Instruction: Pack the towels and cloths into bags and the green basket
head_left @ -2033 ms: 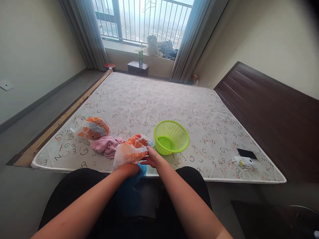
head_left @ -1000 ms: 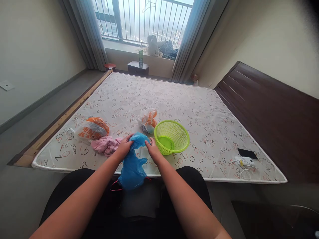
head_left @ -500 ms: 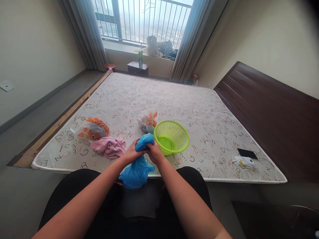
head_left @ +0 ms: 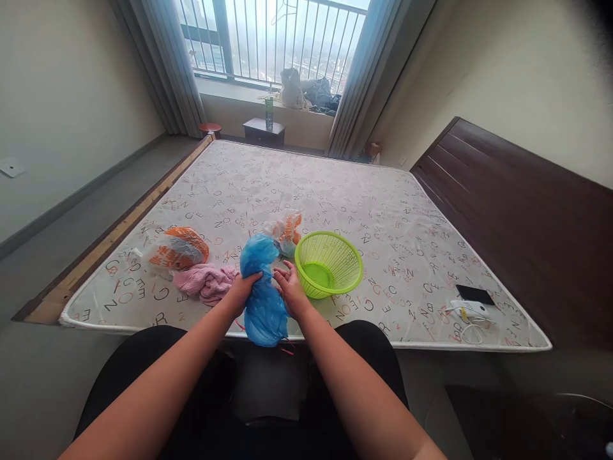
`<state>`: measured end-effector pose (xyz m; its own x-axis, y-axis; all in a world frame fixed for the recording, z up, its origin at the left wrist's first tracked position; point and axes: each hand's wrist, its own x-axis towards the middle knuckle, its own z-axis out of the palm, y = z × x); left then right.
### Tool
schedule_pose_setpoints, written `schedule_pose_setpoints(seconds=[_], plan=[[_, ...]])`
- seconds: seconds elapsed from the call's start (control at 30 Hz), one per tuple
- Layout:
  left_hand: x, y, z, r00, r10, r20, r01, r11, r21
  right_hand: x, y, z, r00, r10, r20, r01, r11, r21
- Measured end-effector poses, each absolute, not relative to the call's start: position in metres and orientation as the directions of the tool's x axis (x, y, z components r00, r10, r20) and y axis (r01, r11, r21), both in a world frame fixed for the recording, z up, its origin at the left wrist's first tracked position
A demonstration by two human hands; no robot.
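Note:
A crumpled blue plastic bag (head_left: 264, 313) hangs over the near edge of the mattress, gathered at its middle. My left hand (head_left: 243, 291) is closed around the bag from the left, thumb across its front. On the other side my right hand (head_left: 290, 289) has its fingers spread beside the bag; whether its fingertips touch the plastic I cannot tell. Thin pink-red strips show at the bag's lower end. Just right of my right hand stands a lime-green plastic basket (head_left: 352, 265) with nothing in it. A pink towel (head_left: 205, 283) lies bunched to the left of my left hand.
Two clear plastic bags with orange print, one at left (head_left: 179, 249) and one behind the blue bag (head_left: 288, 235), rest on the letter-patterned mattress (head_left: 335, 191). A black phone (head_left: 474, 294) and a white power strip (head_left: 472, 309) with cables lie at right.
The blue bag's upper part, earlier bunched between both hands, now stands taller and looser to the left. My right hand has opened and come away from the grip; my left keeps hold.

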<state>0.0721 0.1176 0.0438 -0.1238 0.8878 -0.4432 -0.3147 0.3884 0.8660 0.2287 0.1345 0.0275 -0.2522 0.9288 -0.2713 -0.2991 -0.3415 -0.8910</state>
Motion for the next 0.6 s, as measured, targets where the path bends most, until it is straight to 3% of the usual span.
schedule_pose_setpoints(seconds=[0.17, 0.33, 0.43, 0.6], plan=[[0.073, 0.115, 0.052, -0.156, 0.911, -0.382, -0.376, 0.303, 0.876, 0.226, 0.123, 0.024, -0.449, 0.806, -0.386, -0.035, -0.447, -0.894], [0.075, 0.115, 0.054, -0.180, 0.895, -0.408, -0.316, 0.341, 0.886, 0.226, 0.112, 0.024, -0.721, 0.596, -0.353, 0.083, -0.432, -0.898], [0.072, 0.116, 0.052, -0.234, 0.898, -0.372, -0.296, 0.299, 0.907, 0.227, 0.112, 0.024, -0.712, 0.547, -0.440, 0.236, -0.403, -0.884], [0.062, 0.121, 0.051, -0.347, 0.878, -0.331, -0.325, 0.219, 0.920, 0.226, 0.113, 0.023, -0.604, 0.614, -0.508, 0.348, -0.370, -0.862]])
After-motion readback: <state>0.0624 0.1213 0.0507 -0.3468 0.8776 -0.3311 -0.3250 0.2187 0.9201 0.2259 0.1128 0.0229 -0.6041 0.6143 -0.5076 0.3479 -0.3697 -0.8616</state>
